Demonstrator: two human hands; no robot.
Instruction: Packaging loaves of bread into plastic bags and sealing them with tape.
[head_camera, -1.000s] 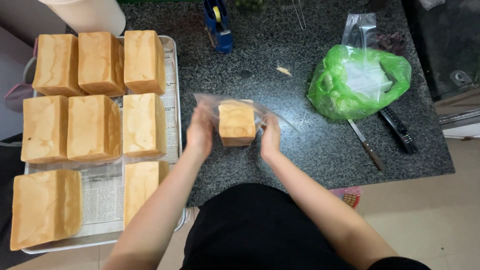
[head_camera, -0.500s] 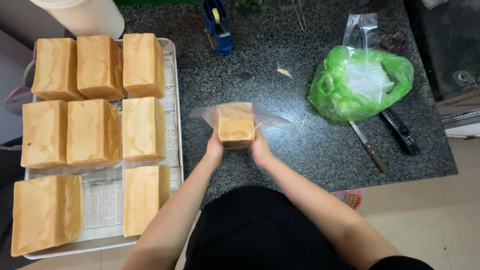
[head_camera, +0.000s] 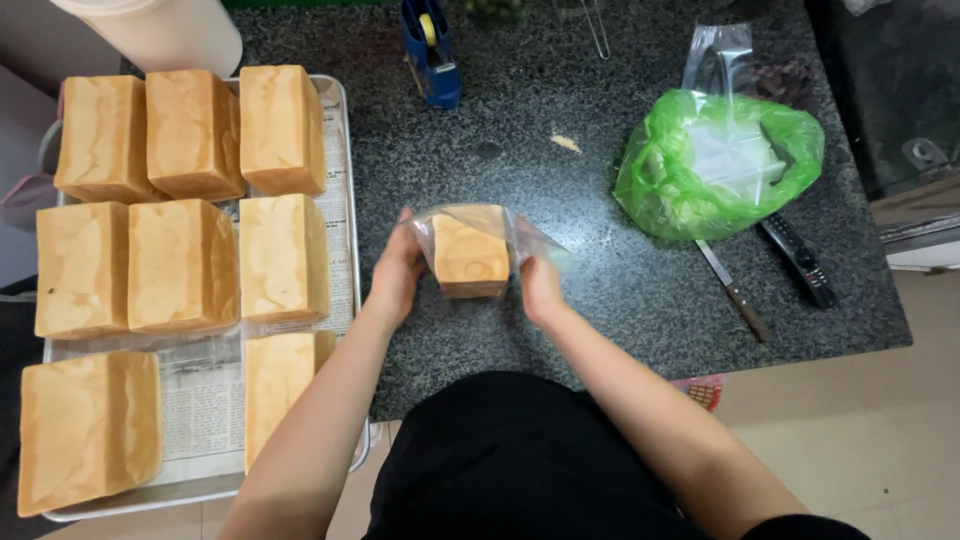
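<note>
Hands (head_camera: 400, 275) grip bagged loaf (head_camera: 468, 255), green bag (head_camera: 720, 165) apart

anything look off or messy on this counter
Only small things. A pale crumb lies loose on the speckled dark stone counter, apart from the loaves. A metal-bladed knife lies bare beside the crumpled green plastic bag, near the counter's front edge.

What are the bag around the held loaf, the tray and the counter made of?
Bag: thin clear plastic film, glossy, crinkled, loaf visible through it. Tray: looks like bare metal, dull silver rim, lined with printed paper. Counter: dark speckled stone, probably granite, polished sheen.
</note>
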